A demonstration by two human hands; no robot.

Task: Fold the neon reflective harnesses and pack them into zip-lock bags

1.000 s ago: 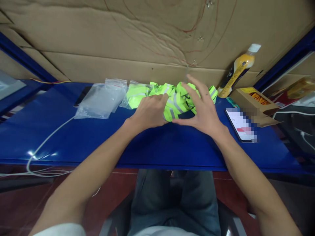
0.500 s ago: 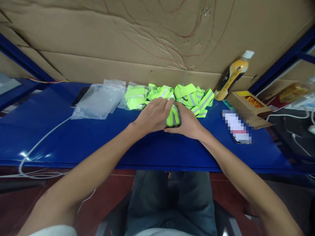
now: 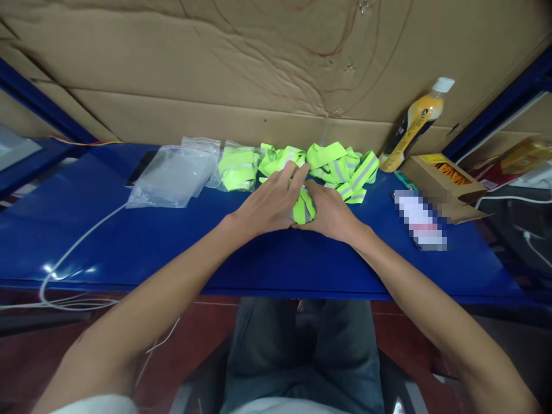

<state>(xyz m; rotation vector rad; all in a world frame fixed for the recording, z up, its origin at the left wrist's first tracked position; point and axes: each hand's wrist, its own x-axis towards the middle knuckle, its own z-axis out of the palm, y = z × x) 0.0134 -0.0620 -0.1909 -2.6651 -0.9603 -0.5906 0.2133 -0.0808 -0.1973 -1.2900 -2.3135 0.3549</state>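
Observation:
A bundled yellow-green reflective strap (image 3: 304,208) with grey stripes is held between my two hands, just above the blue table (image 3: 259,261). My left hand (image 3: 276,201) closes on it from the left, its fingers arched over the top. From the other side my right hand (image 3: 330,210) wraps round the bundle, thumb low in front. Behind the hands lie loose reflective straps: one pile (image 3: 282,158) partly hidden by my left hand, and another pile (image 3: 345,167) further right. A bagged reflective strap (image 3: 238,168) sits to the left in clear plastic.
Clear plastic bags (image 3: 176,175) lie on the left, over a dark flat object (image 3: 142,167). At the right are a yellow drink bottle (image 3: 414,129), an open cardboard box (image 3: 448,178) and a phone (image 3: 420,221). A cardboard wall (image 3: 194,69) closes off the back.
Fingers of my left hand have lifted and spread slightly over the bundled strap. My right thumb has shifted a little right. The view has turned slightly.

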